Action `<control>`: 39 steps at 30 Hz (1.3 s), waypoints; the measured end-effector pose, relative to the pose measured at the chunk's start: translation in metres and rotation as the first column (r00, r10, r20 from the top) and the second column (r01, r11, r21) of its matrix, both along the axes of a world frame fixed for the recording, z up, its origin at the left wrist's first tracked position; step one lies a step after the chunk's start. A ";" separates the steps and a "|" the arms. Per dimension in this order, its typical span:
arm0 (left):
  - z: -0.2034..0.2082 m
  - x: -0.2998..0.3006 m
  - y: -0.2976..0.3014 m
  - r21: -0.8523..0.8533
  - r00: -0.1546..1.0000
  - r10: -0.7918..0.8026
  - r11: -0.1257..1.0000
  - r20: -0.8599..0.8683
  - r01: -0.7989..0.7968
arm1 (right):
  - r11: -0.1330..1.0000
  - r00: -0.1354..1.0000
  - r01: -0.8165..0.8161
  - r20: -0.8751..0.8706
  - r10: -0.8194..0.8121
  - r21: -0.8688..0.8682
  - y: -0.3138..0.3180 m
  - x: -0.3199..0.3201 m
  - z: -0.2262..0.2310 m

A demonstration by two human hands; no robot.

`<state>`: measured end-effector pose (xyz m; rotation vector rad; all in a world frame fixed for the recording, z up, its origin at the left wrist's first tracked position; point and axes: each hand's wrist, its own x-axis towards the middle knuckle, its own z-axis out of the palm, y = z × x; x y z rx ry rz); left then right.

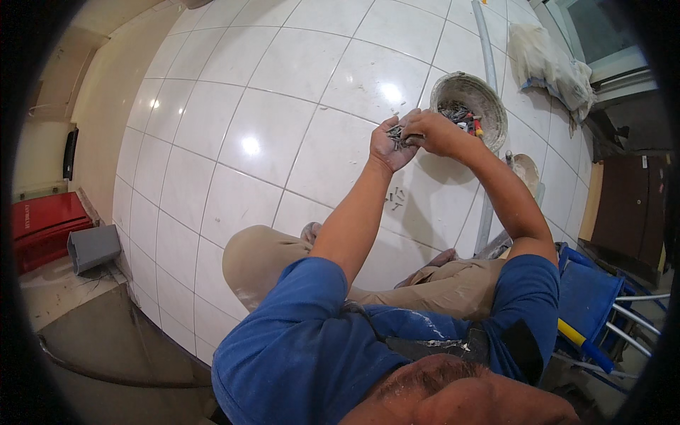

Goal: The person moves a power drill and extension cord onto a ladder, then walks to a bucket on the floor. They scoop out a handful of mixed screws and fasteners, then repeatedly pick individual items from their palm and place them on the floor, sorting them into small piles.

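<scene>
My left hand [387, 151] is cupped, palm up, above the tiled floor. It holds a small heap of screws [399, 137], grey and thin. My right hand [433, 132] reaches over this palm with its fingers bent together at the heap; what they pinch is hidden. Close beyond my right hand stands a round, dirty grey bucket [494, 106]. Inside it lie many dark metal pieces [453, 113] and something with a red and yellow handle [476, 127]. Several loose screws [395, 197] lie on the floor below my hands.
White square tiles [276, 127] cover the floor. A long grey pipe [486, 49] lies past the bucket, near a crumpled whitish bag [542, 64]. At right is a blue folding frame [588, 297]. A red case [46, 227] and a grey box [95, 249] sit at left.
</scene>
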<state>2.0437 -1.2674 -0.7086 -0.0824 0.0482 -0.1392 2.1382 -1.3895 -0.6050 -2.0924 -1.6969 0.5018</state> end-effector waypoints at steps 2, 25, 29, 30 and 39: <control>-0.005 -0.001 0.003 -0.123 0.997 -0.012 0.992 0.075 0.021 | 0.998 0.990 0.035 -0.139 -0.027 0.058 -0.002 0.002 -0.001; 0.004 0.001 -0.002 -0.054 0.997 0.051 0.997 -0.061 -0.055 | 0.887 0.274 0.418 -0.904 -0.329 -0.196 -0.020 0.023 -0.020; 0.008 0.001 -0.001 -0.070 0.988 0.076 0.994 -0.133 -0.085 | 0.907 0.070 0.391 -0.977 -0.199 -0.157 -0.029 0.027 -0.029; 0.009 0.001 0.000 -0.106 0.990 0.080 0.990 -0.117 -0.093 | 0.923 0.002 0.368 -0.992 -0.124 -0.115 -0.031 0.028 -0.030; 0.006 0.003 -0.001 -0.078 0.989 0.089 0.992 -0.120 -0.098 | 0.956 -0.170 0.291 -0.982 0.087 0.034 -0.031 0.023 -0.019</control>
